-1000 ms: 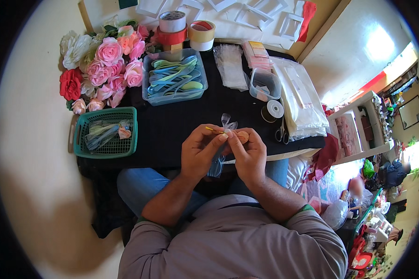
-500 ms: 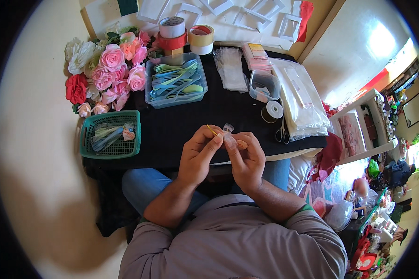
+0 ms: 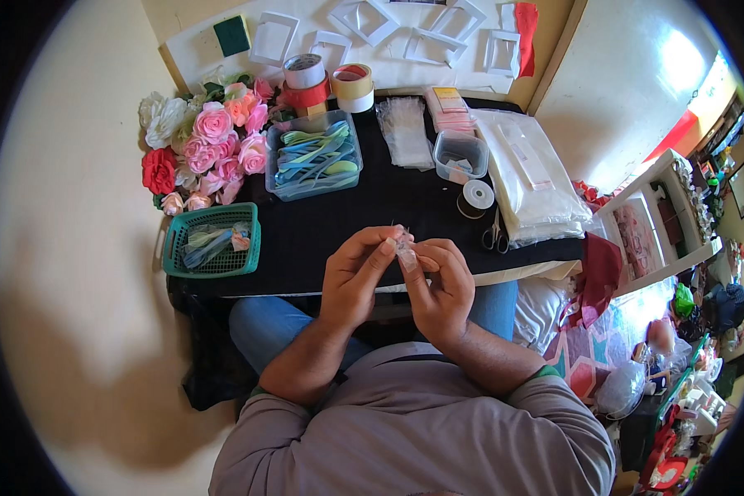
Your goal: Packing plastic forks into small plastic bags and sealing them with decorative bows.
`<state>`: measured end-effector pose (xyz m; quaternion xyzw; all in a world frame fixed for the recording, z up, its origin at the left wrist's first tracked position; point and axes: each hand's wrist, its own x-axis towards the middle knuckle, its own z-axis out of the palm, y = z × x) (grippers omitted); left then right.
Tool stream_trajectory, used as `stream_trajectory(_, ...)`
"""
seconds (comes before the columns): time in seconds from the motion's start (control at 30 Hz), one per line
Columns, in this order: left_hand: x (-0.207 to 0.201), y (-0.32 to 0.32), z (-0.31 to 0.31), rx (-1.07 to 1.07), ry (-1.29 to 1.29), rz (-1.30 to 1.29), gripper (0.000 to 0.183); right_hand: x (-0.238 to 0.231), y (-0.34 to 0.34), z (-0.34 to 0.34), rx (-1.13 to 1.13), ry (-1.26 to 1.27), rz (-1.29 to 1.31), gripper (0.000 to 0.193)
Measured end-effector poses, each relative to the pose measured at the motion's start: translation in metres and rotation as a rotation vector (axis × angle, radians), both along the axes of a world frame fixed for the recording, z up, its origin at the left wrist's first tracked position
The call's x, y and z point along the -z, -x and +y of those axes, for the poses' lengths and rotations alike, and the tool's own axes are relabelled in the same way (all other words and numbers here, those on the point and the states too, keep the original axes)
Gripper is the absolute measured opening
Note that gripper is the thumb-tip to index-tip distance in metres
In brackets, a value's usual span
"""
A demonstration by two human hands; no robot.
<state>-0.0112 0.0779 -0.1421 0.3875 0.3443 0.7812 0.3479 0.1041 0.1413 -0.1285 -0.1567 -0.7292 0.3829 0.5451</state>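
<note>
Fingers of the left hand (image 3: 352, 277) and right hand (image 3: 441, 288) pinch clear plastic wrapping (image 3: 406, 255) between them, right of the green basket (image 3: 223, 270); a cutlery tub (image 3: 318, 189) stands behind and right of that basket.

grey shirt (image 3: 438, 434), short sleeves (image 3: 558, 413), green sleeve edges (image 3: 547, 372), blue jeans (image 3: 260, 331)

Left fingers (image 3: 376, 260), right fingers (image 3: 419, 286) pinched close
</note>
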Motion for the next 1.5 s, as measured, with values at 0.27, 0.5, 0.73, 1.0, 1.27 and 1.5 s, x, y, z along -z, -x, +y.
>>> stream_trajectory(0.27, -0.005, 0.002, 0.002, 0.046, 0.056, -0.020, 0.028, -0.021, -0.022, -0.001, -0.198, -0.074, -0.152, 0.049)
stream_trajectory(0.5, -0.014, 0.006, -0.019, 0.103, 0.056, 0.059, 0.024, -0.026, -0.033, -0.006, -0.349, -0.078, -0.209, 0.053)
stream_trajectory(0.73, 0.005, 0.007, -0.032, 0.316, 0.035, -0.006, 0.024, 0.000, -0.035, -0.001, -0.196, 0.176, -0.097, 0.044)
stream_trajectory(1.0, 0.018, 0.026, -0.044, 0.500, -0.007, 0.022, 0.022, 0.008, -0.014, 0.005, -0.394, -0.061, -0.352, 0.029)
stream_trajectory(1.27, 0.038, 0.036, -0.055, 0.244, -0.007, 0.203, 0.018, 0.023, 0.001, -0.008, -0.341, -0.056, -0.406, 0.017)
stream_trajectory(1.5, 0.036, 0.041, -0.064, 0.179, -0.087, 0.095, 0.015, 0.027, 0.027, -0.022, -0.378, 0.060, -0.308, 0.014)
